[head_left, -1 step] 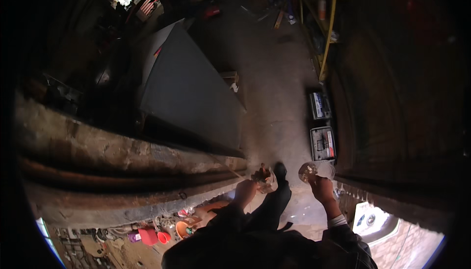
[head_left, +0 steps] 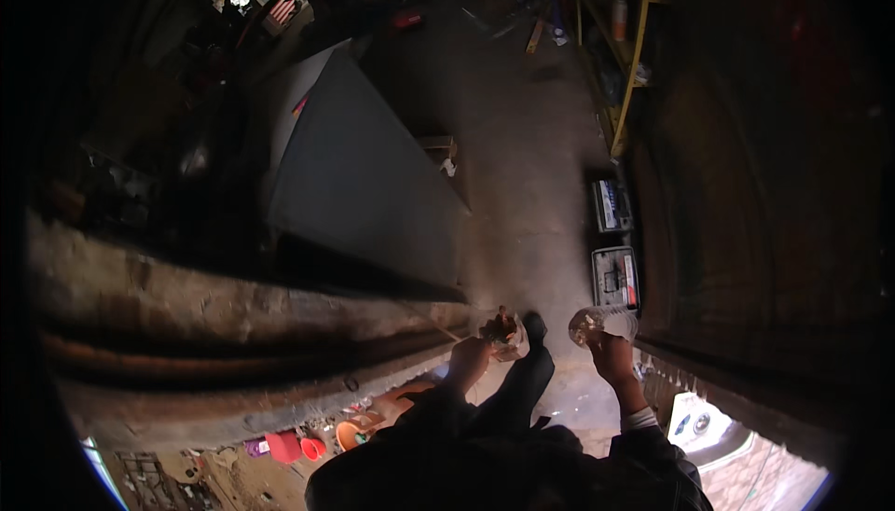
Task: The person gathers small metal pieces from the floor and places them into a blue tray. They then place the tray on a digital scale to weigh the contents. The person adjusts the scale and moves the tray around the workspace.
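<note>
Standing on shop floor (head_left: 522, 203); prob. lifted both items, set down neither yet.
Gripping clear plastic container (head_left: 585, 324), nr. car battery (head_left: 612, 278), w/ R hand (head_left: 612, 359), fingers curled; holding brownish item in clear plastic (head_left: 502, 330) (ID unclear) w/ L hand (head_left: 469, 358), mostly closed.

Right hand (head_left: 612, 359): clear container (head_left: 623, 323), thin plastic by its look, glossy, ridged side. Left hand (head_left: 469, 360): translucent holder (head_left: 510, 352), plastic-looking, with rough dark-brown contents (head_left: 500, 327). Sleeve (head_left: 653, 453), near right: dark matt cloth. Floor (head_left: 517, 185), centre: matt, concrete-like. Grey panel (head_left: 359, 175), left: smooth, matt. Ledge (head_left: 186, 292), near left: rough, patchy. Shelf frame (head_left: 637, 59), far right: yellow, painted-metal look. Red bowl (head_left: 312, 448), near left: smooth plastic look.
</note>
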Demonstrator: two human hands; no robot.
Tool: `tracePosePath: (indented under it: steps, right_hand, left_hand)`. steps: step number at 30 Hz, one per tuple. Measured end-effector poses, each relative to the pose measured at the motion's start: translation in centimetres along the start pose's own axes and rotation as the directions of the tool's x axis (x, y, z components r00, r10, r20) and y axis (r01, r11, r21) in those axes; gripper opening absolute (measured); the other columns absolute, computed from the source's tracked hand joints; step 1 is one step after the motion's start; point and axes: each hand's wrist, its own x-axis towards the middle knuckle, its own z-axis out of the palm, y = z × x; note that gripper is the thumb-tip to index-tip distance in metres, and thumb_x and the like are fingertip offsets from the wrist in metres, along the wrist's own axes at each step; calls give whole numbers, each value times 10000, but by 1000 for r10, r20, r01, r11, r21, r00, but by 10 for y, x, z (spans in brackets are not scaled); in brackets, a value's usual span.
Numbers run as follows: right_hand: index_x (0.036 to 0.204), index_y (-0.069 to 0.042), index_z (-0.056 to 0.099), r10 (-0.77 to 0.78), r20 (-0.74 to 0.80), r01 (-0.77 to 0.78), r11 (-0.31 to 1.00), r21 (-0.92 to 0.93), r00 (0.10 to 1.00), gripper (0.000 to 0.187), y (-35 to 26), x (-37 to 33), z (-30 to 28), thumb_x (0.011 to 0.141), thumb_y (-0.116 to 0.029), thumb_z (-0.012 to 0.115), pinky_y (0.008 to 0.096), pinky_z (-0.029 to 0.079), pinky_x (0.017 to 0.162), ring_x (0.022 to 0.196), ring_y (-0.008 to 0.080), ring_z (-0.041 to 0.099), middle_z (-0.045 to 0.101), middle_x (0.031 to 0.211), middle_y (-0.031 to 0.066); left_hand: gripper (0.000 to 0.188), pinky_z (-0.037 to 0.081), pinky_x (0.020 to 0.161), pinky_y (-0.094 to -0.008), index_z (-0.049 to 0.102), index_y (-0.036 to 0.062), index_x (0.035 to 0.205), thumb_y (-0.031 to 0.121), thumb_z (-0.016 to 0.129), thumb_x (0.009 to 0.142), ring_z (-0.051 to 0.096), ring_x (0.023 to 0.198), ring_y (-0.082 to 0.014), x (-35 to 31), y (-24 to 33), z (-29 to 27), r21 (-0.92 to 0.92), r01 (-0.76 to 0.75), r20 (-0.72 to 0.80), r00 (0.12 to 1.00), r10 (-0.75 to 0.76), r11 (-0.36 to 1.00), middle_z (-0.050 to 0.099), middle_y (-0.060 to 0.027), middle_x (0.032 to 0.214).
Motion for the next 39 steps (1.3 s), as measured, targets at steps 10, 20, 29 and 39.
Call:
tracePosePath:
  steps: [10,20,29,39]
  right_hand:
    - [868,-119,712,314,109,-324,942,90,943,192,36,243,-85,835,-284,621,452,526,724,826,344,666,693,849,154]
    - [985,-100,632,54,229,0,973,-232,972,285,59,606,-110,889,-363,572,482,500,623,721,336,650,636,728,147]
    - [904,-30,607,-193,223,172,979,113,956,218,-71,969,-99,875,-241,559,508,494,726,810,425,621,646,818,225]
    - [836,-43,663,-304,308,335,941,-54,902,178,-239,1292,-22,821,-213,614,476,497,721,797,402,624,652,820,202]
  left_hand:
    - [229,492,656,-480,642,54,793,250,543,859,637,737,-365,313,-73,-124,-459,293,133,956,-262,839,646,-178,757]
    - [202,522,659,-391,710,100,830,238,569,873,657,772,-313,591,-125,-266,-198,9,-224,973,-54,980,669,-138,802]
    - [138,520,644,-438,685,87,765,143,559,779,656,748,-343,821,-206,-350,-96,90,-172,979,-106,991,649,-158,756]
    - [120,524,635,-413,670,64,723,102,559,750,657,733,-326,1043,-367,-467,-119,90,-151,983,-107,989,639,-151,724]
